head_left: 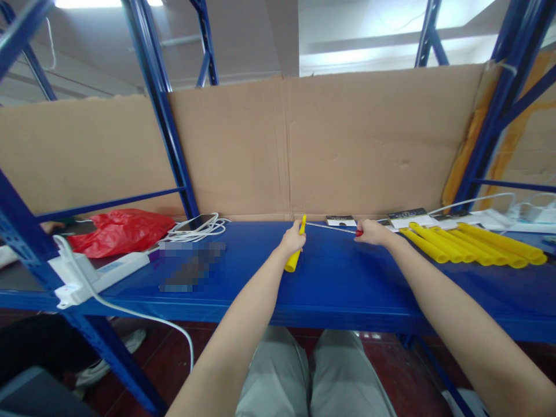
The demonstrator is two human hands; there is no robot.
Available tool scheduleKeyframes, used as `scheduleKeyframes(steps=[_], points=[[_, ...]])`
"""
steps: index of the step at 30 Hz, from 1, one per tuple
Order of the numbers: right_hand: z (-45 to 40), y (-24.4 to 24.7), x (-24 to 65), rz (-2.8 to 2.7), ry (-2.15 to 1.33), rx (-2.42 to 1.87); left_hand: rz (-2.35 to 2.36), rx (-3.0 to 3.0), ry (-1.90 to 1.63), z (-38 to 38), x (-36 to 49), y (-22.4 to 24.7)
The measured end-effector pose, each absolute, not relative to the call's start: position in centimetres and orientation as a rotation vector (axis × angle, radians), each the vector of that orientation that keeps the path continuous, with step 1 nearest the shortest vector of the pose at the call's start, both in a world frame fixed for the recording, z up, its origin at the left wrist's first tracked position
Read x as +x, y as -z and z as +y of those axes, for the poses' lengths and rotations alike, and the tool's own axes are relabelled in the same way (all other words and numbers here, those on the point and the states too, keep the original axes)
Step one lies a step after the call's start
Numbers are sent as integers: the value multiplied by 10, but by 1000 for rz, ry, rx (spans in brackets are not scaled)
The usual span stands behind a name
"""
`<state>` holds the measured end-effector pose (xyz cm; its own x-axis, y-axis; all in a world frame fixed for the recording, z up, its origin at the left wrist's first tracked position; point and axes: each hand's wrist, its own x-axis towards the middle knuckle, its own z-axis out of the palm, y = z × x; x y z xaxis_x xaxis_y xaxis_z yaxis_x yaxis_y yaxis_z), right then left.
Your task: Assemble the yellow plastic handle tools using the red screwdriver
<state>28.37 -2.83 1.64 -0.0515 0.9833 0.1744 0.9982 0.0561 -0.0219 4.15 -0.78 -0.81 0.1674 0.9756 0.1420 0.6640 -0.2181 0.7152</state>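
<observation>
My left hand (292, 238) is closed around a yellow tube (296, 250), mid shelf (347, 289). My right hand (372, 231) pinches the red end of a thin rod (332, 227) pointing toward the tube. More tubes (473, 244) lie at right.

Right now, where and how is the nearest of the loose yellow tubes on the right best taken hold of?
Probably at the mid-length of the nearest yellow tube, from above. It lies flat on the blue shelf, front side open, neighbours close behind; fingers can pinch across its round body.
</observation>
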Motion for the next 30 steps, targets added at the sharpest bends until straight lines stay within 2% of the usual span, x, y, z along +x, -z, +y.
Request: scheduleKeyframes(steps=[24, 30], points=[[-30, -19, 291, -2166, 157, -2123, 1548, 1961, -826, -6, 42, 10], [-28, -16, 292, -2258, 88, -2027, 1553, 1964, -823, -10, 42, 7]])
